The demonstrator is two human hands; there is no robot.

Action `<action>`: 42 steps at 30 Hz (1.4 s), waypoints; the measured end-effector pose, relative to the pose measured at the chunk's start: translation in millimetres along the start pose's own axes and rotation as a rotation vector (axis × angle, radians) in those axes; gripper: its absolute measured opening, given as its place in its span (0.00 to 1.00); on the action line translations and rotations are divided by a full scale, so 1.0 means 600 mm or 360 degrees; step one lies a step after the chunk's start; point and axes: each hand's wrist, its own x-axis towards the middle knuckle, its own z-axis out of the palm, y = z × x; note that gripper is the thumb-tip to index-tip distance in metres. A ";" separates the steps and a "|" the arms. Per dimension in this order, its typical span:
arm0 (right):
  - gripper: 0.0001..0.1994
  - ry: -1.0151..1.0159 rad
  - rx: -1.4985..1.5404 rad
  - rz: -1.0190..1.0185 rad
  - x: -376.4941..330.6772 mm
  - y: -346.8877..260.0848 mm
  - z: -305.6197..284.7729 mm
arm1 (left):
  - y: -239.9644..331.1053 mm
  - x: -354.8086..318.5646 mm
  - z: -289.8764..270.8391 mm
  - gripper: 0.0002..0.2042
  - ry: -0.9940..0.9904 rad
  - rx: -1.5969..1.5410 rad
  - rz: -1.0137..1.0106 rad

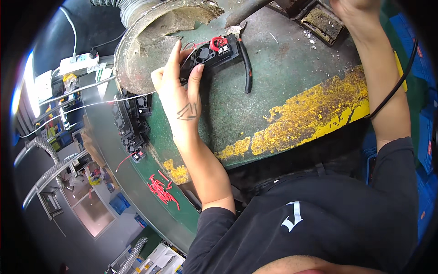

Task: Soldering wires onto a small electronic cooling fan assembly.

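Note:
My left hand (179,93) grips the left end of a black fan module (222,58), thumb on the near side and fingers on the far side. The module has a small round fan, a loop of red wire (218,44) and white connectors on its upper face. Close against its right end lies a hand tool with black-and-orange handles (247,68); I cannot make out its head. My right hand (357,8) is at the top right edge, its fingers cut off by the frame. Below it sits a metal holder with a stained sponge (323,23).
A dirty fume hood (132,68) with a flexible duct stands at the far left of the green bench. More black fan modules (129,122) and a pile of red tubes (162,192) lie on the left strip. A black cable (396,86) crosses my right forearm.

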 end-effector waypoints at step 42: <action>0.12 -0.0316 0.0182 0.0346 0.114 0.068 -0.096 | -0.187 -0.089 -0.100 0.20 0.0951 0.0846 -0.0205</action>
